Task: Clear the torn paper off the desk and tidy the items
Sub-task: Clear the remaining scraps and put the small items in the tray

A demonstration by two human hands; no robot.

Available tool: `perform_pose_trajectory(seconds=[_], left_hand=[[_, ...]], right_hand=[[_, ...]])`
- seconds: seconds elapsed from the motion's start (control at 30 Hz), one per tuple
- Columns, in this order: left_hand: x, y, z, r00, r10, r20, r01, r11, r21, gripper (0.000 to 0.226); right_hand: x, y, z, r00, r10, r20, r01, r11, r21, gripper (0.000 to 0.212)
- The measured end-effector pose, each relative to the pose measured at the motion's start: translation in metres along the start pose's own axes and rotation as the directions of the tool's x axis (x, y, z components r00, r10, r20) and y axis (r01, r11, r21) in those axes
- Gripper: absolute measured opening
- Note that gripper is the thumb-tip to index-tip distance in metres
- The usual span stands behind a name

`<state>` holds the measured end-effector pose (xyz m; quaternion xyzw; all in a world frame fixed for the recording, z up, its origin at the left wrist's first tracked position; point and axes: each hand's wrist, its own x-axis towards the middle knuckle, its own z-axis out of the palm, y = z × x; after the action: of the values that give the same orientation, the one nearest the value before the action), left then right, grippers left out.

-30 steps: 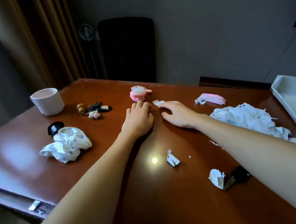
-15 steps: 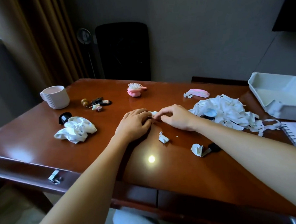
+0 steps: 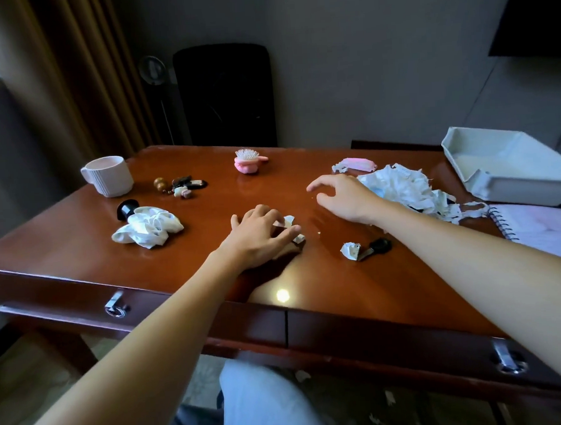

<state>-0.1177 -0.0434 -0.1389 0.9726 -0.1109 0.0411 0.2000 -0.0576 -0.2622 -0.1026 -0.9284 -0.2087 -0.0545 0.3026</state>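
Near the middle of the desk (image 3: 79, 252), curled the left hand (image 3: 259, 239) over a few torn paper scraps (image 3: 289, 221), fingers bent round them, thumb stretched to the right along the wood. Held the right hand (image 3: 345, 197) farther off and to the right, seemingly just above the surface, fingers spread and loosely bent, gripping nothing. Saw a large heap of torn paper (image 3: 401, 186) just right of that hand, strips trailing toward a spiral notebook (image 3: 546, 227) at the right edge. Noted a crumpled paper scrap (image 3: 350, 251) near and to the right of the left hand, touching a small black object (image 3: 381, 245). Found a white tray (image 3: 531, 192) at the far right, a pink packet (image 3: 356, 164) just beyond the heap, and a pink hairbrush (image 3: 249, 163) at the far middle. Counted on the left a ribbed pale mug (image 3: 108, 177), a cluster of small trinkets (image 3: 180, 185), and a black cap (image 3: 126, 210) touching a crumpled white cloth (image 3: 148, 227). Spotted more paper bits (image 3: 302, 375) on the floor under the desk.
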Motion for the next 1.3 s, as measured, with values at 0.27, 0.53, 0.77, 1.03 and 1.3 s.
perform_pose_trajectory(seconds=[0.27, 0.53, 0.77, 1.03, 1.3], left_hand=[[0.002, 0.029, 0.011, 0.998, -0.065, 0.014, 0.063, 0.995, 0.078, 0.041], [0.013, 0.026, 0.011, 0.997, -0.043, -0.061, 0.047, 0.997, 0.061, 0.029], [0.026, 0.033, 0.012, 0.991, 0.056, -0.121, -0.039, 0.990, 0.133, 0.021], [0.042, 0.052, 0.021, 0.993, 0.020, -0.117, -0.011, 0.996, 0.085, 0.030], [0.062, 0.068, 0.036, 0.996, 0.010, -0.092, 0.003, 0.990, 0.143, 0.044]], right_hand=[[-0.023, 0.024, -0.034, 0.994, 0.038, -0.098, -0.061, 0.969, -0.240, 0.037], [-0.041, 0.064, -0.058, 0.951, 0.283, -0.123, -0.308, 0.870, -0.384, 0.062], [-0.049, 0.077, -0.054, 0.916, 0.393, -0.083, -0.399, 0.867, -0.300, 0.065], [-0.053, 0.092, -0.055, 0.943, 0.304, -0.133, -0.331, 0.887, -0.321, 0.051], [-0.036, 0.096, -0.045, 0.893, 0.358, -0.273, -0.425, 0.871, -0.246, 0.045]])
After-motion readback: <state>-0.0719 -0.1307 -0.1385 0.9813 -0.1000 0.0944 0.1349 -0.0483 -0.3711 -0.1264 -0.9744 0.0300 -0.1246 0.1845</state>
